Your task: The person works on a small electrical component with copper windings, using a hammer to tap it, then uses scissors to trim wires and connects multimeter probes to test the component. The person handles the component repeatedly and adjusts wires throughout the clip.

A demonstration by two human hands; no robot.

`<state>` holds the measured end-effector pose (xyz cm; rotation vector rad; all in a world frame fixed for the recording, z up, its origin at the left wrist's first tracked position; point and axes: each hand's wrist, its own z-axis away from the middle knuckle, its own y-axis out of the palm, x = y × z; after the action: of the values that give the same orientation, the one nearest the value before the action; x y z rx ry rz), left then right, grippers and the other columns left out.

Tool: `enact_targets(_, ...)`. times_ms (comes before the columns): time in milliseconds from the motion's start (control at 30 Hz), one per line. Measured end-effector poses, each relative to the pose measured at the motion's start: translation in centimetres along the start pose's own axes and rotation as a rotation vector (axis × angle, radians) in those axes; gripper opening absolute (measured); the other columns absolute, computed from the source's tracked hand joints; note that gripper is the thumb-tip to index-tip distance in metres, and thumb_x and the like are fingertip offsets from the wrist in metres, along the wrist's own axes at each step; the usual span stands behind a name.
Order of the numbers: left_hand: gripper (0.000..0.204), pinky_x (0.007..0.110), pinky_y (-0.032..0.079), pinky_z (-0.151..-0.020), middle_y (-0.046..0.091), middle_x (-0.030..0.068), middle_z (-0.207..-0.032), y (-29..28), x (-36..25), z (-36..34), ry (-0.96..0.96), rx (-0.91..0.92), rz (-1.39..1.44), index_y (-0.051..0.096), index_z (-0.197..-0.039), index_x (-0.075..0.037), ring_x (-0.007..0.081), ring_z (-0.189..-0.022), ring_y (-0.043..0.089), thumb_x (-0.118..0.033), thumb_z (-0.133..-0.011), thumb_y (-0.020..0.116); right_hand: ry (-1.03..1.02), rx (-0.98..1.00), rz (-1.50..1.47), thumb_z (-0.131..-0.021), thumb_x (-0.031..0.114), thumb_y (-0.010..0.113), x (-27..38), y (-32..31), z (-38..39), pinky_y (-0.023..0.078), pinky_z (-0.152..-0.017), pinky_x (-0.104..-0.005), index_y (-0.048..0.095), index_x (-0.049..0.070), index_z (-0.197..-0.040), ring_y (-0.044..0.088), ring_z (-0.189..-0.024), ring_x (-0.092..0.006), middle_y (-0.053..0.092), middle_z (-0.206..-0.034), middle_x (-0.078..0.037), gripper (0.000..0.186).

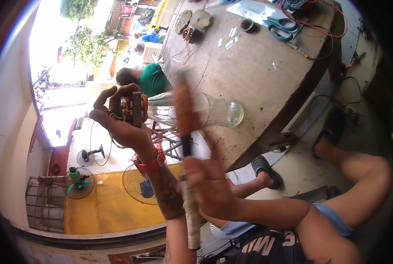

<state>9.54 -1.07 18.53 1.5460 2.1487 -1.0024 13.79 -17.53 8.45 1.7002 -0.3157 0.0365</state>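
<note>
My left hand (124,127), tattooed forearm behind it, grips a small motor core (135,105) with metal plates and copper windings. A clear glass bottle (218,110) lies sideways, its narrow end at the core and its base over the table (271,79); whether it rests on the top is unclear. My right hand (209,185) is wrapped round a hammer (190,215) with a taped handle, held upright across the bottle in the view. The hammer's upper end is smeared by motion.
Scissors (280,33), a tape roll (248,25), stones (201,20), a wound part (188,34), white pieces and cables lie on the table. A person in green (152,79) is beyond its edge. Fans (80,182) stand at left; my legs are at right.
</note>
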Motion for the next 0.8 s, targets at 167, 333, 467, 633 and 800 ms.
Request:
enact_targets(167,0.072,0.028,0.059,-0.074,0.074,0.0156,-0.098,0.7,-0.2,0.3,-0.067,-0.062,-0.157,0.055,-0.123,-0.009,0.0216,-0.087,0.070,-0.067,-0.110,0.014,0.034,0.102,0.469,-0.111,0.027,0.056,4.2,-2.9,-2.2,0.051,-0.076,-0.0259,0.016,0.016,-0.170,0.060,-0.080,-0.0072,0.069,-0.098,-0.006,0.072)
enact_targets(333,0.063,0.029,0.057,-0.073,0.072,0.0162,-0.104,0.6,0.9,0.2,-0.060,-0.049,0.053,0.056,-0.118,-0.007,0.0194,-0.086,0.070,-0.058,-0.114,0.019,0.292,0.244,1.234,-0.107,0.038,0.062,12.2,-11.3,-11.7,0.054,-0.072,-0.0359,0.041,0.023,-0.162,0.065,-0.077,-0.0148,0.071,-0.090,-0.008,0.061)
enact_targets(467,0.049,0.029,0.056,-0.073,0.071,0.0138,-0.103,0.4,1.9,0.2,0.227,-0.015,-0.214,0.056,-0.116,-0.006,0.0175,-0.085,0.069,-0.047,-0.116,0.030,0.230,0.483,2.027,-0.103,0.044,0.064,14.6,-14.8,-16.4,0.054,-0.095,-0.0440,0.044,0.027,-0.161,0.073,-0.106,-0.0366,0.073,-0.116,-0.028,0.064)
enact_targets(633,0.023,0.031,0.054,-0.069,0.075,0.0122,-0.095,-1.6,1.1,-0.4,0.602,0.168,-0.369,0.064,-0.114,-0.006,0.0153,-0.080,0.069,-0.028,-0.110,0.059,0.104,0.550,2.419,-0.096,0.041,0.073,13.3,-11.3,-17.0,0.043,-0.114,-0.0428,0.042,0.020,-0.161,0.057,-0.131,-0.0413,0.055,-0.148,-0.027,0.075)
enact_targets(800,0.036,0.031,0.054,-0.064,0.075,0.0092,-0.081,-2.4,0.3,-1.5,0.159,0.240,-0.049,0.069,-0.109,-0.005,0.0141,-0.069,0.069,-0.040,-0.107,0.062,0.083,0.657,2.013,-0.076,0.051,0.090,8.6,-9.7,-13.3,0.036,-0.123,-0.0419,0.031,0.000,-0.160,0.045,-0.145,-0.0423,0.043,-0.156,-0.030,0.114)
